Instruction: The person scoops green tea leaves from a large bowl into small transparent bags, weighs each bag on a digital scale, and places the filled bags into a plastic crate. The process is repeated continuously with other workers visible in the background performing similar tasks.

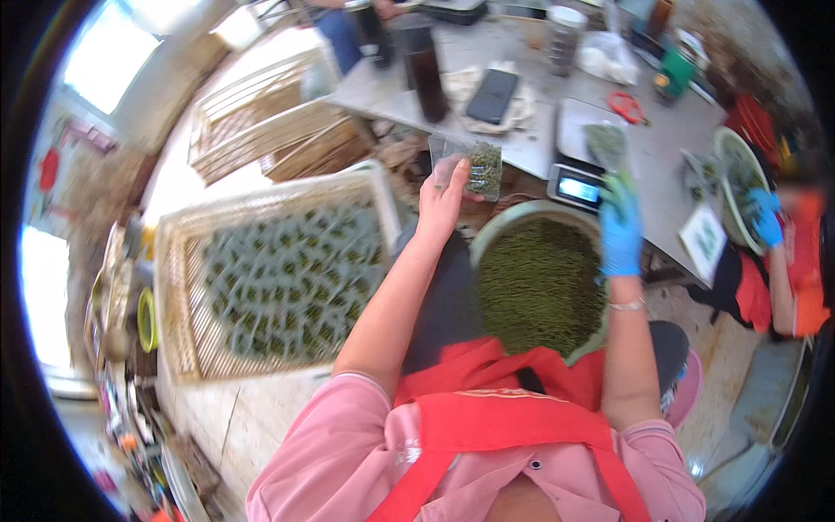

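Note:
My bare left hand (445, 196) grips a small clear plastic bag (484, 170) partly filled with dried green leaf, thumb on top. My right hand (620, 230), in a blue glove with green-stained fingertips, is closed at the end of another clear bag of green leaf (606, 143). That second bag lies over the pan of a digital scale (574, 186) with a lit display; the fingers' exact hold on it is blurred. Below, between my forearms, a round pale green tub (497, 228) holds a deep heap of loose dark green leaf (539, 283).
At left, a cream plastic crate (187, 348) holds many small filled bags. The grey table (670, 165) carries a phone (492, 96), a dark bottle (424, 74), red scissors (626, 107) and a jar (566, 39). A co-worker's blue-gloved hand (765, 217) touches a bowl (739, 187) at right.

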Demonstrator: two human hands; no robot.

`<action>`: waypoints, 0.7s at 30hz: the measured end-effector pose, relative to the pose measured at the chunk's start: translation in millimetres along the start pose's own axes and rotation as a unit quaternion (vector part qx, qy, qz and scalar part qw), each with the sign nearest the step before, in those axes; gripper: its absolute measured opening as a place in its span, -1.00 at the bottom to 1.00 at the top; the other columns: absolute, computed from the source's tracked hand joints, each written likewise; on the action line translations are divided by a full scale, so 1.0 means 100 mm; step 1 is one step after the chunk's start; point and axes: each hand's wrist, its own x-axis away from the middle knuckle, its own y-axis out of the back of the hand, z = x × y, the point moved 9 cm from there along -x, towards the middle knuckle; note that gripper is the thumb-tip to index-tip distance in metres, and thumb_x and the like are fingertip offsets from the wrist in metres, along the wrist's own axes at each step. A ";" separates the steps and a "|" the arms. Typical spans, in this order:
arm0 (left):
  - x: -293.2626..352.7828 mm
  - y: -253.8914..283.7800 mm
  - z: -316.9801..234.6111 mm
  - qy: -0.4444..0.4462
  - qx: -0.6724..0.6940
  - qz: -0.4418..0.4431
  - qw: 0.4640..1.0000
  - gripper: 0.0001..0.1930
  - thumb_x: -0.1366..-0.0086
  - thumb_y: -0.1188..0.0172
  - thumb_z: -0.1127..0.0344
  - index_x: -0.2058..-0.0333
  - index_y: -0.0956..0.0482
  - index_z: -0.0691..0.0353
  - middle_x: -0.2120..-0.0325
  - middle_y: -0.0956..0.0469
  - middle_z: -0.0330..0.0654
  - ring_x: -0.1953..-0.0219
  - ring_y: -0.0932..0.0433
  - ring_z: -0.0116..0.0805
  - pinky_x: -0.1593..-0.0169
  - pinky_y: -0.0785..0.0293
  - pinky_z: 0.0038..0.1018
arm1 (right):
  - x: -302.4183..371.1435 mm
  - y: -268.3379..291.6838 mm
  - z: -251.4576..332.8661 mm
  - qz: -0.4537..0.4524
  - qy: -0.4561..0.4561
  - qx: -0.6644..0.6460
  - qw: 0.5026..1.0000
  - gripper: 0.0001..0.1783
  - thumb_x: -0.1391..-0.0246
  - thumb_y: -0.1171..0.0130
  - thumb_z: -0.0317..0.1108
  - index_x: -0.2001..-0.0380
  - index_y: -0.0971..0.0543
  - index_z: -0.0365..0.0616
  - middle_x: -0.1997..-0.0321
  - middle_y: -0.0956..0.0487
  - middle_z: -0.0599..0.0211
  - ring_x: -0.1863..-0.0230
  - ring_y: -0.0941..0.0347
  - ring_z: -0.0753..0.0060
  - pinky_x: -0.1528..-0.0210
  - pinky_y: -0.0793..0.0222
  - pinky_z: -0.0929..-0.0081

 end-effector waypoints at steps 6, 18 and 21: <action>0.97 2.34 -1.01 -0.112 -0.359 -0.226 0.899 -0.58 -0.24 -0.06 -0.03 0.10 -0.49 0.17 0.43 -0.58 0.00 0.35 -0.56 -0.24 0.22 -0.41 -0.35 | 0.73 0.04 -0.33 0.018 -0.209 -0.177 0.961 -0.66 -0.11 0.06 -0.54 0.03 -0.45 -0.32 0.00 -0.48 0.19 0.10 -0.44 0.42 0.03 -0.37 0.51; 3.14 5.48 -1.36 0.285 -0.640 -0.402 0.590 -0.47 -0.18 0.10 -0.07 0.02 -0.36 0.22 0.20 -0.51 0.17 0.11 -0.49 0.09 0.01 -0.34 -0.15 | 1.28 -0.82 -0.09 0.225 -0.196 -0.178 0.938 -0.68 -0.09 0.06 -0.55 0.07 -0.48 -0.33 0.12 -0.54 0.18 0.31 -0.49 0.48 0.21 -0.42 0.53; 2.97 5.47 -0.83 0.405 -0.662 -0.270 0.570 -0.50 -0.12 0.05 0.07 0.02 -0.34 0.26 0.14 -0.49 0.15 0.06 -0.48 0.06 -0.04 -0.33 -0.16 | 1.32 -0.85 -0.08 0.262 -0.189 -0.137 0.937 -0.69 -0.07 0.03 -0.54 0.09 -0.49 -0.32 0.14 -0.55 0.20 0.32 -0.49 0.48 0.22 -0.42 0.53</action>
